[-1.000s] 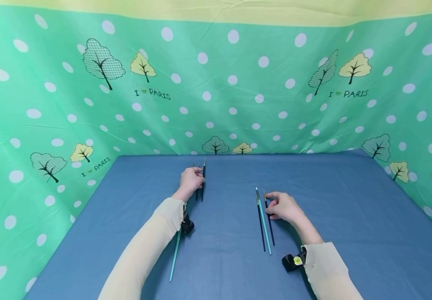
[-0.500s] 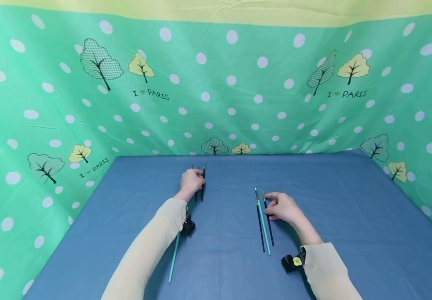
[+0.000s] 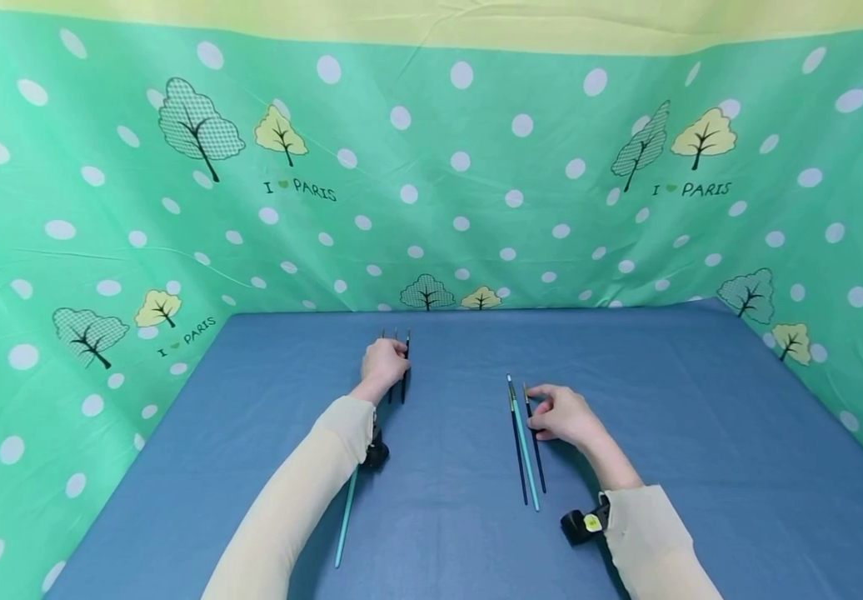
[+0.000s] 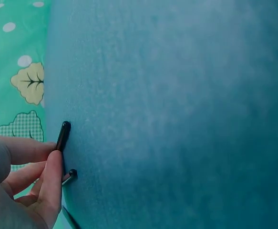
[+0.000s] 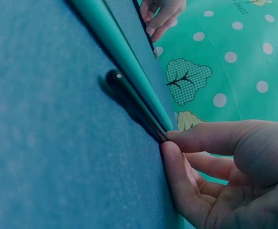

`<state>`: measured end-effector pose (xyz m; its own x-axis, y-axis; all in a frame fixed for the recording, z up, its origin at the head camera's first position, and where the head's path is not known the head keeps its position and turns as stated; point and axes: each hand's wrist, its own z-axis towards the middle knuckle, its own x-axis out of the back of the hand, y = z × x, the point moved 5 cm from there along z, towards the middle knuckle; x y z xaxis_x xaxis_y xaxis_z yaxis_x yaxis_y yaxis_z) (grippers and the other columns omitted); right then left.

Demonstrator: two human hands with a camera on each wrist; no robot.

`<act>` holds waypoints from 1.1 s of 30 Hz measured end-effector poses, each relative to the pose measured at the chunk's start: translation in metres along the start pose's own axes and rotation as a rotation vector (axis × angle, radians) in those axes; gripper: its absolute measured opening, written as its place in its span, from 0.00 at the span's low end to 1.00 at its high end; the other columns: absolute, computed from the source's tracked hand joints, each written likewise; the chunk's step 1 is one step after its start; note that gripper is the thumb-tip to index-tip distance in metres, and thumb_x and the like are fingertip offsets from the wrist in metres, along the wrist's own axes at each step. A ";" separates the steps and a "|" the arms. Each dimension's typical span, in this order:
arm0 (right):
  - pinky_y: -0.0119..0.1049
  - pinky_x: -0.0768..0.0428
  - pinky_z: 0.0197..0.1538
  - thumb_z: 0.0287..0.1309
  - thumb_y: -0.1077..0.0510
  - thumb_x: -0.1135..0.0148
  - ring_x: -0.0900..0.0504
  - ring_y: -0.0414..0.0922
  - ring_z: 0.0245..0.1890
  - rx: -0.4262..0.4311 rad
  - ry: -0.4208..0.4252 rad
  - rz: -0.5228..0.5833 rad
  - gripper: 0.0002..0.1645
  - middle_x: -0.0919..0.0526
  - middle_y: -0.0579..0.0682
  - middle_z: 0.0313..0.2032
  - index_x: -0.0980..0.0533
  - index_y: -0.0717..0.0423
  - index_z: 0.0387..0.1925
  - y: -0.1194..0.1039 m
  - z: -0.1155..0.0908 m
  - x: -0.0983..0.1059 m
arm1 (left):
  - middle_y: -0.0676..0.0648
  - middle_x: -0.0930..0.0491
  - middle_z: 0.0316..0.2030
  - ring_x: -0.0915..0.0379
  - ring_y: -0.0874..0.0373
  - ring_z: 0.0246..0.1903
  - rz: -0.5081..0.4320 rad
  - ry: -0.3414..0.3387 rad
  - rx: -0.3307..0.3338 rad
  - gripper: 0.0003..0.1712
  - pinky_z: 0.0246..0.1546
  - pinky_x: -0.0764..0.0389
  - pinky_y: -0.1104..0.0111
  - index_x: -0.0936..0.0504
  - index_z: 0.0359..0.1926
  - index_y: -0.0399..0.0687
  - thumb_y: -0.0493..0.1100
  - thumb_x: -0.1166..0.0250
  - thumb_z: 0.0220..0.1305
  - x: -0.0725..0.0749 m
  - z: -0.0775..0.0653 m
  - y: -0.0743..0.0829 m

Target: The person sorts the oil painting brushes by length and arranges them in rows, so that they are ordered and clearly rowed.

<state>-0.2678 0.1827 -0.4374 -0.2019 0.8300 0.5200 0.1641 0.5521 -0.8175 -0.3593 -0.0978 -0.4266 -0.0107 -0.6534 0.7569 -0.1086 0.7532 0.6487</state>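
At the far left of the cloth, my left hand (image 3: 384,361) pinches a slim black paintbrush (image 3: 405,387) between thumb and forefinger. Two more dark brushes lie just left of it, partly hidden by the hand; the rounded handle end of one dark brush (image 4: 72,173) shows in the left wrist view. To the right, my right hand (image 3: 566,414) pinches a dark-handled paintbrush (image 3: 539,458) near its ferrule. Close along its left side lie a teal paintbrush (image 3: 526,458) and another dark paintbrush (image 3: 519,458), bristles pointing away.
A separate teal paintbrush (image 3: 346,521) lies partly under my left forearm. Blue cloth (image 3: 446,500) covers the table. A green dotted curtain (image 3: 461,192) hangs behind it and along both sides.
The tip of the black paintbrush in my left hand has come down, about level with the two brushes beside it. My right hand holds its place. The head view shifts slightly.
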 end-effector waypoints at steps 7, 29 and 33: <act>0.34 0.18 0.26 0.49 0.69 0.38 0.22 0.43 0.20 -0.006 -0.005 -0.001 0.32 0.25 0.55 0.28 0.33 0.63 0.58 -0.001 -0.001 -0.001 | 0.49 0.19 0.25 0.25 0.60 0.18 0.016 0.008 -0.001 0.19 0.22 0.24 0.69 0.22 0.53 0.44 0.36 0.41 0.58 0.001 -0.002 0.001; 0.34 0.18 0.27 0.49 0.68 0.38 0.22 0.44 0.21 -0.015 -0.016 0.006 0.32 0.25 0.55 0.28 0.33 0.63 0.58 -0.002 -0.005 -0.001 | 0.38 0.25 0.50 0.22 0.47 0.41 -0.456 -0.154 0.074 0.21 0.36 0.17 0.64 0.26 0.55 0.37 0.34 0.41 0.59 0.003 -0.026 0.020; 0.34 0.18 0.27 0.49 0.68 0.38 0.22 0.43 0.21 -0.013 -0.008 0.002 0.31 0.25 0.55 0.28 0.33 0.62 0.58 -0.003 -0.004 0.000 | 0.39 0.24 0.47 0.22 0.46 0.40 -0.468 -0.187 0.044 0.20 0.36 0.17 0.63 0.25 0.54 0.37 0.34 0.41 0.59 -0.004 -0.035 0.029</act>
<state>-0.2646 0.1816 -0.4338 -0.2092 0.8306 0.5160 0.1774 0.5512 -0.8153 -0.3275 -0.0709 -0.4083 -0.1279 -0.9256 0.3563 -0.1859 0.3753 0.9081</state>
